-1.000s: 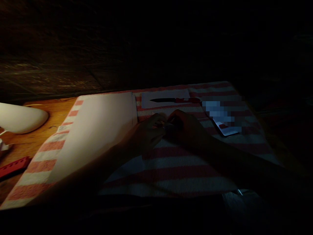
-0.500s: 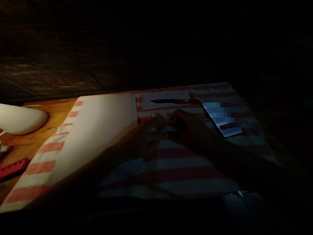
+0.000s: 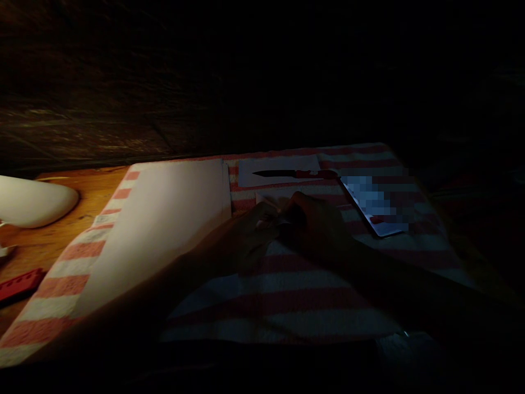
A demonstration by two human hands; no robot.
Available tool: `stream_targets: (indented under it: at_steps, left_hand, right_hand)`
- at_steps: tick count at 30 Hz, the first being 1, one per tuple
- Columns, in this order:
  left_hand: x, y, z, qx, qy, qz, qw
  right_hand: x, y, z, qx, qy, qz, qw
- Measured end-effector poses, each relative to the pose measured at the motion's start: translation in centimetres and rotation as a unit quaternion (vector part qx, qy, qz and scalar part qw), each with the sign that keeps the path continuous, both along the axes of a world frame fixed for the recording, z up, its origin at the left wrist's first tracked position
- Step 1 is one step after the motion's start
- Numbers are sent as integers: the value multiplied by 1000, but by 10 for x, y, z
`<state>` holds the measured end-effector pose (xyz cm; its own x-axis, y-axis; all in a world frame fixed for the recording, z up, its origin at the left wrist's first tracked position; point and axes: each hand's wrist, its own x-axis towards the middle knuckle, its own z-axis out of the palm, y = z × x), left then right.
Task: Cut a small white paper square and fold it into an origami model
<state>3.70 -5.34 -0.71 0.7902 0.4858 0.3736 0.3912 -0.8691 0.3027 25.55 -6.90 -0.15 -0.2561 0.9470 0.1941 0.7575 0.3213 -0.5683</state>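
In dim light, my left hand (image 3: 256, 227) and my right hand (image 3: 314, 221) meet over the middle of a striped towel (image 3: 311, 298). Both have their fingers closed on a small piece of white paper (image 3: 264, 197). Only its edges show between and behind the fingers; its full shape is hidden. Just beyond the hands lies a knife (image 3: 295, 174) with a dark blade and a red handle, partly on a white paper strip (image 3: 279, 164). To their left, large white paper sheets (image 3: 176, 213) lie flat, partly covered by my left forearm.
A lit phone (image 3: 373, 205) lies right of my hands, its screen blurred. On the wooden table (image 3: 98, 183) at left are a rounded white object (image 3: 36, 201) and a red object with bumps (image 3: 20, 284). Another pale sheet (image 3: 213, 295) lies under my left forearm. A dark wall stands behind.
Both hands stay together on the small paper, with a slight shift of the fingers. The whole view has moved slightly, so the knife, phone and towel appear a little lower.
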Motion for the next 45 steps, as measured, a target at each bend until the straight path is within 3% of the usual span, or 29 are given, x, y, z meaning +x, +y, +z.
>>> stream_targets:
  at_steps: [9, 23, 32, 38, 42, 45]
  left_hand:
    - [0, 1, 0, 12, 15, -28, 999]
    - [-5, 2, -7, 82, 13, -16, 996]
    - [-3, -1, 1, -26, -43, 31, 998]
    - [3, -2, -1, -43, -54, 24, 997]
    - [8, -6, -6, -49, -117, 40, 991]
    - [14, -11, -11, -121, -189, 93, 970]
  right_hand:
    - [-3, 2, 0, 3, -12, -9, 1000]
    - [9, 4, 4, 14, 35, 59, 998]
    - [19, 4, 8, -71, 128, 98, 984]
    - [17, 4, 6, -24, 74, 99, 992]
    - [15, 2, 6, -61, 173, 125, 975]
    - [14, 1, 6, -41, 186, 107, 976]
